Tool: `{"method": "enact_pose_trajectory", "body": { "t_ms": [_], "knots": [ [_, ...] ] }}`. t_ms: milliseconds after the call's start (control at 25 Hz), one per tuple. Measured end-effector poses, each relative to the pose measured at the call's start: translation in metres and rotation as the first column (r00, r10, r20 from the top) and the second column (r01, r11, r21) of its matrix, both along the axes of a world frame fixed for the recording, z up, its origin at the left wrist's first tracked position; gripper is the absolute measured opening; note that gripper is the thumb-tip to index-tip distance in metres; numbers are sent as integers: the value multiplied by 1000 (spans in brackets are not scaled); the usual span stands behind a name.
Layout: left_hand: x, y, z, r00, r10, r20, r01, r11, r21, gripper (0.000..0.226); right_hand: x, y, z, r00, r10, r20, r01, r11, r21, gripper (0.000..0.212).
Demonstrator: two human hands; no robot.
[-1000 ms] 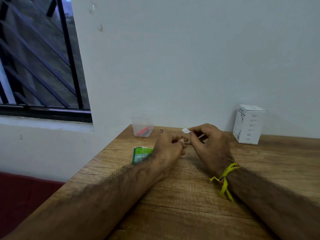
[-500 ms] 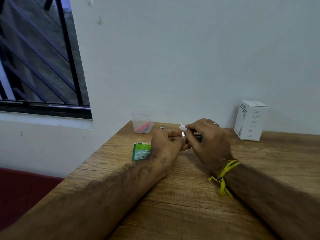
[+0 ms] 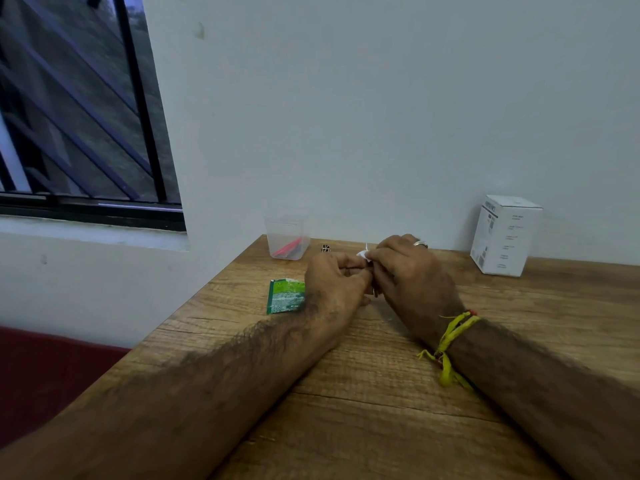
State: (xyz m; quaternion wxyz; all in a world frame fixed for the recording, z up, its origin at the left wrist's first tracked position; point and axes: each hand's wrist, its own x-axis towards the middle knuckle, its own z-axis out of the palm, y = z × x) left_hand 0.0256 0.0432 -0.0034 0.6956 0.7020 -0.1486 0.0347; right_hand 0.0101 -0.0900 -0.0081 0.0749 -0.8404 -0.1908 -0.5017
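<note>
The left hand and right hand together pinch a small white scrap, its thin tip pointing upward.

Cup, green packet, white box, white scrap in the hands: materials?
Cup: clear plastic, slightly frosted; red contents show through.
Green packet: glossy printed foil or film, ragged top edge.
White box: matte cardboard, printed side.
White scrap: paper or film, too small to tell.
</note>
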Motion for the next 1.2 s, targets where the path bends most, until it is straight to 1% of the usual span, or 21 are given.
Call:
{"method": "enact_pose_trajectory", "body": {
  "t_ms": [200, 320, 400, 720, 800, 880, 960, 1040, 1200],
  "knots": [
    [-3, 0, 2, 997, -2, 72, -1, 999, 43, 14, 1, -3, 0, 1000, -8, 3, 8, 1000, 29, 16],
    [-2, 0, 1, 997, -13, 70, 12, 1000, 19, 13, 3, -5, 1, 1000, 20, -13, -19, 998, 58, 21],
    [-3, 0, 0, 996, -51, 74, 48, 998, 35, 12, 3, -7, 1, 1000, 15, 3, -15, 995, 100, 19],
    [-1, -3, -1, 996, -89, 15, 89, 996, 11, 13, 2, -7, 3, 1000, 2, 26, -5, 992, 123, 16],
    [-2, -3, -1, 996, -92, -18, 92, 996, -17, 8, -1, -9, 5, 996, 3, 84, -16, 987, 162, 15],
    [-1, -3, -1, 995, -79, -62, 76, 996, -52, 10, -3, -8, 5, 991, 0, 136, -23, 986, 167, 13],
    [1, -1, 0, 997, -64, -50, 61, 997, -49, 12, -4, -6, 3, 996, 20, 83, -31, 992, 124, 12],
    [4, -1, -1, 999, -32, 6, 32, 999, -14, 17, -2, -6, 1, 1000, 26, 8, -26, 996, 83, 13],
    [7, -3, 0, 995, 50, 85, -53, 998, 32, 40, 0, -9, 1, 998, 29, -50, -26, 998, 52, 16]
  ]
}}
